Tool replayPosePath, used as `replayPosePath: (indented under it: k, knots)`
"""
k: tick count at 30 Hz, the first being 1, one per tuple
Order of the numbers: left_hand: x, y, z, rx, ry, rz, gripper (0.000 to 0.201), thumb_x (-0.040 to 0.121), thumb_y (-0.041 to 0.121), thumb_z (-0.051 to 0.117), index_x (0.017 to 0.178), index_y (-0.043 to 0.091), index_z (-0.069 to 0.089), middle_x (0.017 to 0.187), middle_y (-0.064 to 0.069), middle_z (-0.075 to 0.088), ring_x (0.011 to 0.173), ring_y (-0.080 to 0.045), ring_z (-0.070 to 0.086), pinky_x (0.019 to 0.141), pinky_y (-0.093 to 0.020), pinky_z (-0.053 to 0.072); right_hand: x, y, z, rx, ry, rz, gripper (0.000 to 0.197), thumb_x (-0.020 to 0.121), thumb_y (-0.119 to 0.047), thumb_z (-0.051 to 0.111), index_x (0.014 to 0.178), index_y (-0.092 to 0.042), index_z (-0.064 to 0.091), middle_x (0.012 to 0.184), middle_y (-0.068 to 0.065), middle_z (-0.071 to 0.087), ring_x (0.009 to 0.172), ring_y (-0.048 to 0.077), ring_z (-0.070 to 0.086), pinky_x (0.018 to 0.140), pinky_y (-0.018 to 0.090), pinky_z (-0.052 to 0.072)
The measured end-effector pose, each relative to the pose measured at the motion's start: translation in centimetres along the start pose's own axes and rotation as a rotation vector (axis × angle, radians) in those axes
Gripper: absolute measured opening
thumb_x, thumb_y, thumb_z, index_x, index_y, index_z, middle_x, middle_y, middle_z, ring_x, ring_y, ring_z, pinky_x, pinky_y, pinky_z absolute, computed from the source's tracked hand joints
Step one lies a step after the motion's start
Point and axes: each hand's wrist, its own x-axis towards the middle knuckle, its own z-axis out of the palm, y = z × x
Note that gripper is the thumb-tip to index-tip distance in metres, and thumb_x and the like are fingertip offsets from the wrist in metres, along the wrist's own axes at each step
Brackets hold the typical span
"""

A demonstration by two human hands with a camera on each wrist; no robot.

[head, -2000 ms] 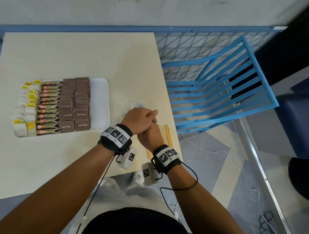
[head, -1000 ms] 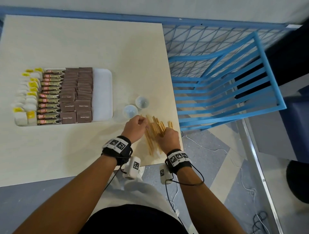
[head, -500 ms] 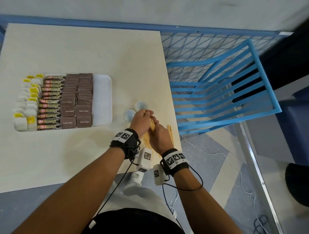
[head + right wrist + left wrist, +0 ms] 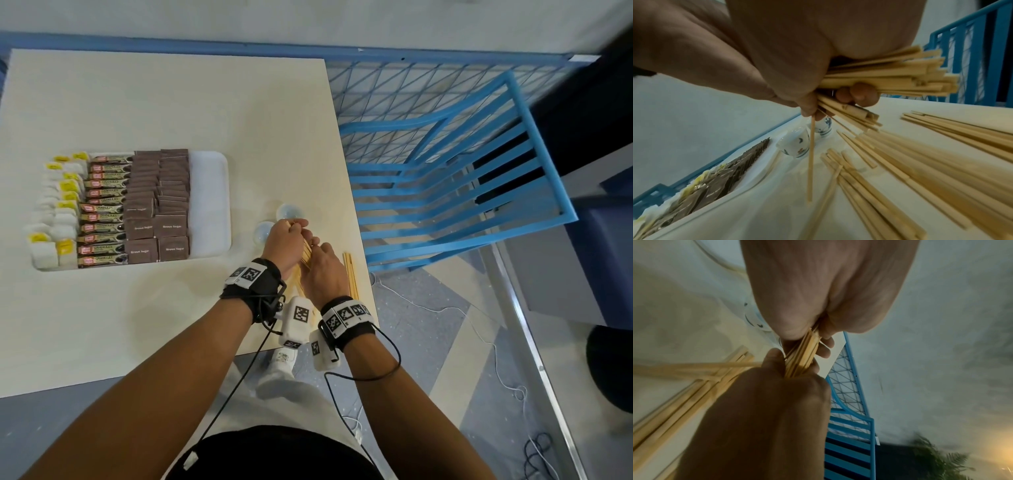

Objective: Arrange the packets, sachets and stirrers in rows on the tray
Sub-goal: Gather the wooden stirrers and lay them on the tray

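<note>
Your left hand (image 4: 286, 244) and right hand (image 4: 323, 272) meet near the table's (image 4: 171, 102) right front corner, both curled round one bundle of wooden stirrers (image 4: 306, 254). The right wrist view shows your fingers (image 4: 858, 94) wrapped under the bundle (image 4: 890, 78), its cut ends fanning out past the palm, and one thin stick (image 4: 810, 159) hanging down from the grip toward the tabletop. In the left wrist view the bundle (image 4: 801, 353) runs between the two fists, pinched on both sides. More loose stirrers (image 4: 920, 170) lie scattered on the table beneath your hands, with a small separate group (image 4: 351, 274) just right of your right hand by the table edge. Two small cups (image 4: 287, 211) stand just beyond your left hand, between it and the tray (image 4: 210, 202). The tray sits well to the left, filled in rows: white and yellow sachets (image 4: 56, 219) at the left, granule sticks (image 4: 102, 212) next, then brown sugar packets (image 4: 157, 205), with a bare strip along its right side. A blue chair (image 4: 445, 192) stands beside the table on the right.
</note>
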Motion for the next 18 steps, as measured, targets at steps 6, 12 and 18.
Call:
replayPosePath:
  k: [6,12,18]
  knots:
    - [-0.2,1.2,-0.6,-0.003,-0.061,0.065,0.027,0.109,0.006,0.035,0.110,0.008,0.062,0.086,-0.008,0.062,0.096,-0.026,0.066,0.095,-0.040,0.054,0.7,-0.4,-0.3,0.080,0.017,0.001,0.001,0.093,-0.008,0.056,0.093,-0.008,0.057,0.077,0.001,0.051,0.084,0.028,0.049,0.063,0.044,0.047]
    - [-1.0,1.0,-2.4,0.106,-0.196,0.157,0.044,0.091,0.033,0.061,0.133,0.019,0.061,0.124,0.002,0.067,0.119,-0.012,0.060,0.108,-0.031,0.044,1.2,-0.6,-1.3,0.427,0.036,0.123,0.020,0.103,-0.023,0.050,0.094,-0.008,0.060,0.077,0.006,0.061,0.069,0.023,0.058,0.064,0.045,0.053]
    - [-1.7,-1.8,-4.3,0.647,-0.220,0.265,0.023,0.100,0.009,0.057,0.111,0.016,0.076,0.095,0.003,0.078,0.087,-0.015,0.073,0.087,-0.040,0.062,2.2,-1.5,-4.0,0.865,0.052,0.363,0.037,0.105,-0.032,0.051,0.093,0.002,0.063,0.075,0.007,0.066,0.062,0.016,0.063,0.059,0.030,0.054]
